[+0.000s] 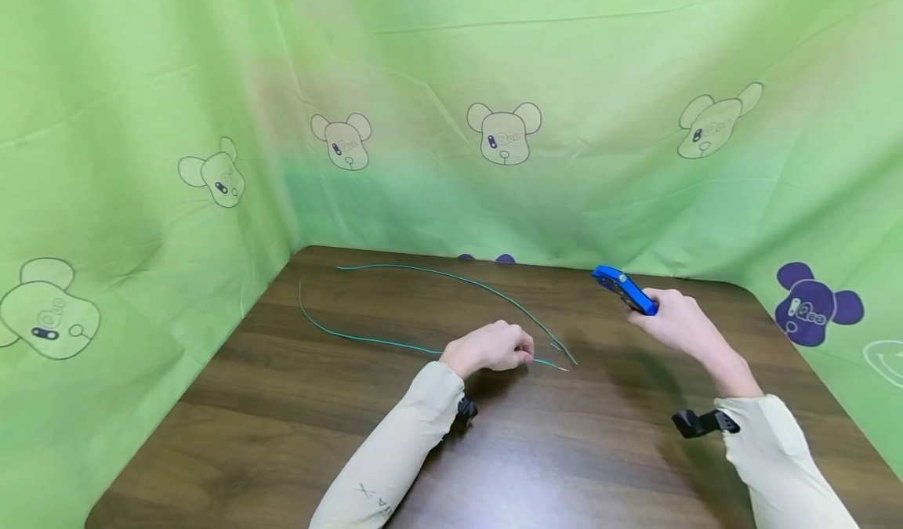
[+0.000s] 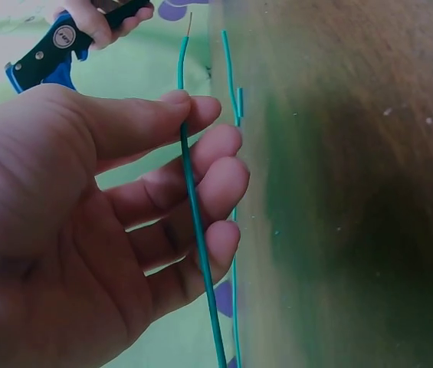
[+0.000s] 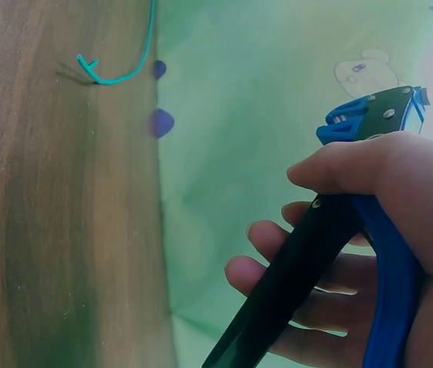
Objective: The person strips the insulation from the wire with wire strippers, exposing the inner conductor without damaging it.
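Observation:
Between its thumb and index finger, my left hand (image 1: pixel 492 347) pinches a thin green wire (image 2: pixel 201 238) near one end. A short bare copper tip (image 2: pixel 190 24) sticks out past the fingers; the wire's long tail (image 1: pixel 374 341) curves away to the left over the table. My right hand (image 1: pixel 679 324) grips a blue and black wire stripper (image 1: pixel 624 290) above the table's right side. In the right wrist view, fingers curl round the handles and the tool's blue jaws show beyond the thumb. A second green wire (image 1: pixel 451 274) lies behind my left hand, its near end close to the held wire's tip.
A short green piece (image 1: pixel 556 346) lies beside the second wire's near end. The brown wooden table (image 1: pixel 233 419) has rounded far corners. Green cloth (image 1: pixel 423 59) with bear-head prints hangs behind and along both sides. Black camera mounts (image 1: pixel 705 423) sit at the wrists.

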Available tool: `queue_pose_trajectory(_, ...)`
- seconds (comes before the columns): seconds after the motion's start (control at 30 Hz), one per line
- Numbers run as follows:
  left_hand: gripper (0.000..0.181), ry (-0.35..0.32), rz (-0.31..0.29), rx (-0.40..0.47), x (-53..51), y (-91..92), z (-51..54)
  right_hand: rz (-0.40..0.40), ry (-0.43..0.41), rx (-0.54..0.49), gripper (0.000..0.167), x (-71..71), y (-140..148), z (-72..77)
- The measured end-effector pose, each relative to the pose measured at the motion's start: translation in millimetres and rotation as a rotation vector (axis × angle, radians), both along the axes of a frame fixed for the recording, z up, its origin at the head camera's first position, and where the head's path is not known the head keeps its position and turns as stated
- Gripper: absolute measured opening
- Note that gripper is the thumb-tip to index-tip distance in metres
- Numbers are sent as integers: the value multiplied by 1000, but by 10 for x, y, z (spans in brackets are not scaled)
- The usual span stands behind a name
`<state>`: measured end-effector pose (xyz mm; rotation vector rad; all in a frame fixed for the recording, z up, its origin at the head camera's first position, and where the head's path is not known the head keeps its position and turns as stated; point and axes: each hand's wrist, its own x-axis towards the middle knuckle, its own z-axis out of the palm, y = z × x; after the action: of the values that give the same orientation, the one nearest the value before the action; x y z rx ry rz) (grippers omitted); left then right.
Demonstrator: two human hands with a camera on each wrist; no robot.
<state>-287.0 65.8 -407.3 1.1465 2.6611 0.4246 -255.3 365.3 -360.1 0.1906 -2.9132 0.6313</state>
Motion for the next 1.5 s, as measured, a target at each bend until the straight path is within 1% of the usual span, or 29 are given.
queue_pose_trajectory(0.1,12,-1,0,-4,2,-4,-10,0,-2,-4,21,-8,-13,-1)
queue_pose_trajectory(0.27,10,0,-2,-8,-10,2,-53,4,-14,-18,20,-6,-22,0)
queue_pose_trajectory(0.4,9,-1,0,-20,-11,0,-85,9,-8,-12,20,-11,-35,-16)
queue_pose_trajectory(0.6,10,6,23,-30,3,-6,-105,23,7,-5,20,-26,-58,-40)
queue_pose_trajectory(0.83,14,14,12,4,-24,21,-130,19,-10,-2,18,-21,-48,-52)
queue_pose_trajectory(1.03,16,35,27,40,-66,-10,-130,27,-49,-41,20,-10,-59,-46)
queue_pose_trajectory(1.13,17,61,34,63,-97,-3,-127,24,-57,-52,22,0,-52,-37)
queue_pose_trajectory(1.27,16,80,53,84,-131,19,-129,30,-69,-58,23,7,-43,-41)
queue_pose_trajectory(1.33,15,80,62,97,-141,28,-125,30,-71,-62,23,7,-42,-45)
queue_pose_trajectory(1.5,16,80,59,111,-156,62,-120,30,-67,-64,25,2,-37,-63)
